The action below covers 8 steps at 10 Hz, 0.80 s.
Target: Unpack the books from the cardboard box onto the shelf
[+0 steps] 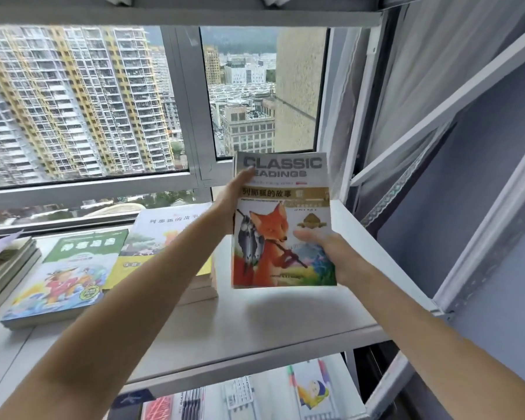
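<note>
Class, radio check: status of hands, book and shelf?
Left hand and right hand both grip fox book, held above shelf. Landing spot bare; book stack sits left.

Fox book (281, 225) above shelf (285, 316), book stacks (164, 237) left, window (103, 101) behind

Two hands (234, 201) (340, 256) — one held book (282, 225)

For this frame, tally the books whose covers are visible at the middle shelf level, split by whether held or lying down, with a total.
Held in both hands, left hand and right hand: 1, the fox-cover book
Lying flat on the shelf: 2, the green-topped book and the pale yellow book on a stack
Total: 3
The stack at the far left edge is too cropped to count.
</note>
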Each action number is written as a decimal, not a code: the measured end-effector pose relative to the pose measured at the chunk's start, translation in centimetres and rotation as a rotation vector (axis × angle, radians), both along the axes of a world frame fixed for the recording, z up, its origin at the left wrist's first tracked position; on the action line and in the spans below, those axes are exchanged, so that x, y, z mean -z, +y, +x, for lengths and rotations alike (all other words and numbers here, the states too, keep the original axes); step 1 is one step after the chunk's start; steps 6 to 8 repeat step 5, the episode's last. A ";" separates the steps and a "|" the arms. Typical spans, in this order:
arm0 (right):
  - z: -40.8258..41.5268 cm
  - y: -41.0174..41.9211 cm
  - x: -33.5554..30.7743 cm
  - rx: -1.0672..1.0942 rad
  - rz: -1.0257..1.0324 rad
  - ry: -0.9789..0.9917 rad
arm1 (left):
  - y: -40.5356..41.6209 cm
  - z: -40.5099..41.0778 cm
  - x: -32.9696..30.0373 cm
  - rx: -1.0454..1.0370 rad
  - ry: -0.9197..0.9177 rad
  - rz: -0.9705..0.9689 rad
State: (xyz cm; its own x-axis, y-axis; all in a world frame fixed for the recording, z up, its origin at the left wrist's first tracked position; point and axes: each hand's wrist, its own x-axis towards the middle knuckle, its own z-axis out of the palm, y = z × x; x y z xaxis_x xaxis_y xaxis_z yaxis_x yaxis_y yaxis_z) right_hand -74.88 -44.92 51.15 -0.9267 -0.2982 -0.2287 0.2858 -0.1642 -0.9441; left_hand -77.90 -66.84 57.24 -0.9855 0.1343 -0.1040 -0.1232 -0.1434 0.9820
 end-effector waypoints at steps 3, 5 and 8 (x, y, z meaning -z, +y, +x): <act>-5.3 -1.5 -1.0 -0.071 0.380 -0.247 | -1.7 -4.9 4.3 -0.032 -0.493 -0.287; -4.6 -1.4 -2.4 -0.007 0.674 -0.190 | -2.5 -5.1 2.8 -0.076 -0.423 -0.364; -4.6 -1.4 -2.4 -0.007 0.674 -0.190 | -2.5 -5.1 2.8 -0.076 -0.423 -0.364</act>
